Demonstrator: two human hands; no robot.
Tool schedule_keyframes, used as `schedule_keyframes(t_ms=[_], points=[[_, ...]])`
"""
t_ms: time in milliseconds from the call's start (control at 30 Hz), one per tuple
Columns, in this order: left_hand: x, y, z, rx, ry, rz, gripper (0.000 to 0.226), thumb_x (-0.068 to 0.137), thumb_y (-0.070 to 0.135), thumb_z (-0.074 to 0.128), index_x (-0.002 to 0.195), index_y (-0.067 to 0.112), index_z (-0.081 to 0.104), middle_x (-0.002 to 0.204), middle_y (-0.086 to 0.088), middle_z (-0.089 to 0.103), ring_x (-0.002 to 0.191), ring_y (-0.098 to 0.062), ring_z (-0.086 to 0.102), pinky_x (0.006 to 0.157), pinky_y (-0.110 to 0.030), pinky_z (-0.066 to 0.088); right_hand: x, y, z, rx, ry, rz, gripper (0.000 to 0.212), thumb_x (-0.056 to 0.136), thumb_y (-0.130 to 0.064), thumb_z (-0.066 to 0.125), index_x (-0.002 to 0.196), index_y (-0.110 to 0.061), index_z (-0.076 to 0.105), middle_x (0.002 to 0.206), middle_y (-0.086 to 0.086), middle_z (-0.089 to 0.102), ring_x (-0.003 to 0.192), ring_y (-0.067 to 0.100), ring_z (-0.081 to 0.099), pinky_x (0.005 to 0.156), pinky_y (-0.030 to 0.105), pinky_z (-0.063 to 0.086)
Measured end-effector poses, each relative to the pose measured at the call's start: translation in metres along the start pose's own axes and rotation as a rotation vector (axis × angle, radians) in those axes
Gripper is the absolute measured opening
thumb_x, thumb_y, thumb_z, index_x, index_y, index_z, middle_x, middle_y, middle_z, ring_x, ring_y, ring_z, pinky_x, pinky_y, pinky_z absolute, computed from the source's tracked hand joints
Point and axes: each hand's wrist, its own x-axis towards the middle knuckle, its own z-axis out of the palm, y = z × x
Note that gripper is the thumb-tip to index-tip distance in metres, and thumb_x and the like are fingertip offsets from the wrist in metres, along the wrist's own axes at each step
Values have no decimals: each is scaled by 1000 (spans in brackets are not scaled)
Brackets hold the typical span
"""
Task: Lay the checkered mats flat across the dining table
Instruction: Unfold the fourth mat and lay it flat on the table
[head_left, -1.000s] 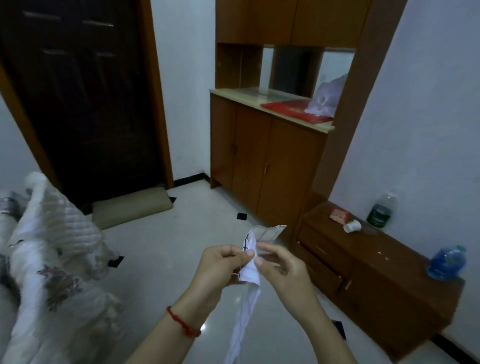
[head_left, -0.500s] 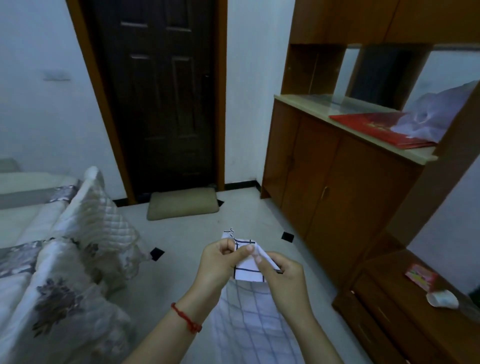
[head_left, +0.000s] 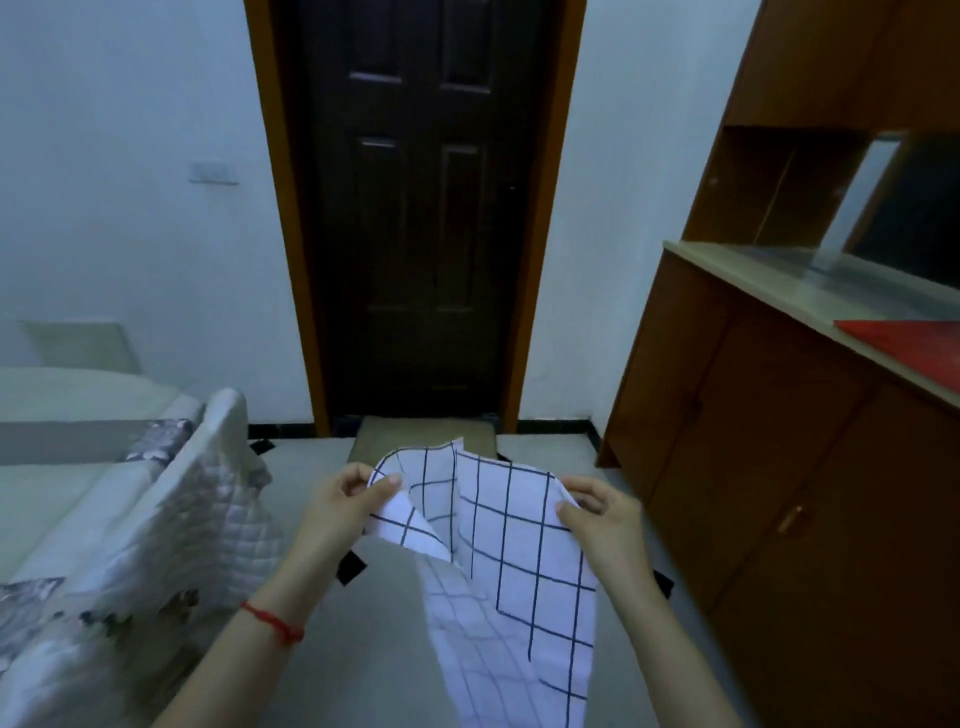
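A white checkered mat with dark grid lines hangs in the air in front of me, partly unfolded, its lower part drooping toward the floor. My left hand pinches its upper left corner between thumb and fingers. My right hand pinches the upper right edge. The hands are spread apart with the cloth stretched between them. No dining table is in view.
A dark closed door stands straight ahead with a doormat at its foot. A wooden cabinet with a red item on its top runs along the right. A sofa with quilted cover fills the left.
My hands have moved apart, opening the bunched mat into a wider sheet. The view has swung left, from the cabinet toward the door.
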Motion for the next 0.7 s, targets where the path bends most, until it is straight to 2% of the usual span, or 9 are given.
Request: schedule_keyframes(t_ms=[133, 267, 333, 400, 467, 567, 633, 700], points=[[51, 7, -25, 8, 188, 45, 9, 80, 14, 68, 77, 6, 66, 64, -6, 61, 61, -18, 54, 58, -27, 42, 75, -3, 27, 4, -25, -20, 25, 81, 8, 58, 98, -9, 66, 83, -4, 64, 82, 15, 62, 58, 12, 52], [96, 7, -47, 32, 353, 85, 8, 79, 10, 69, 72, 6, 66, 59, 0, 57, 57, -11, 49, 56, -23, 38, 148, -12, 71, -2, -73, -109, 26, 81, 4, 61, 83, -22, 62, 78, -7, 63, 75, 8, 59, 56, 6, 47], [115, 9, -60, 11, 472, 96, 11, 79, 7, 68, 69, 7, 64, 62, -2, 56, 60, -13, 49, 58, -23, 38, 184, -15, 95, -23, -111, -162, 21, 82, -1, 63, 87, -21, 63, 80, -4, 63, 75, 6, 59, 57, 5, 47], [131, 11, -74, 9, 599, 112, 14, 80, 7, 67, 67, 11, 63, 59, 3, 60, 55, -6, 53, 56, -18, 42, 220, -19, 120, -35, -158, -214, 18, 82, -3, 64, 95, -15, 66, 83, -1, 64, 77, 10, 59, 64, 13, 47], [146, 11, -89, 17, 716, 120, 7, 81, 11, 67, 74, 9, 66, 64, 2, 64, 50, 0, 56, 50, -13, 44, 256, -23, 146, -50, -214, -264, 18, 83, -6, 64, 100, -14, 67, 82, -4, 63, 79, 11, 59, 71, 22, 45], [162, 15, -108, -8, 891, 117, 13, 83, 13, 65, 87, 1, 67, 77, -10, 65, 64, -14, 60, 58, -22, 47, 306, -37, 190, -45, -320, -332, 17, 83, -9, 64, 99, -13, 67, 78, -10, 61, 79, 10, 59, 69, 18, 44], [172, 18, -121, -27, 996, 97, 14, 83, 13, 64, 87, 0, 67, 77, -11, 64, 70, -21, 57, 62, -25, 44, 333, -48, 223, -35, -395, -362, 14, 83, -10, 64, 96, -14, 67, 77, -13, 60, 77, 8, 58, 65, 15, 42], [180, 22, -133, -33, 1087, 77, 11, 84, 14, 63, 81, 3, 66, 72, -10, 62, 69, -23, 55, 61, -26, 42, 356, -58, 258, -11, -505, -387, 12, 83, -11, 63, 92, -19, 66, 77, -13, 61, 74, 5, 58, 64, 14, 42]])
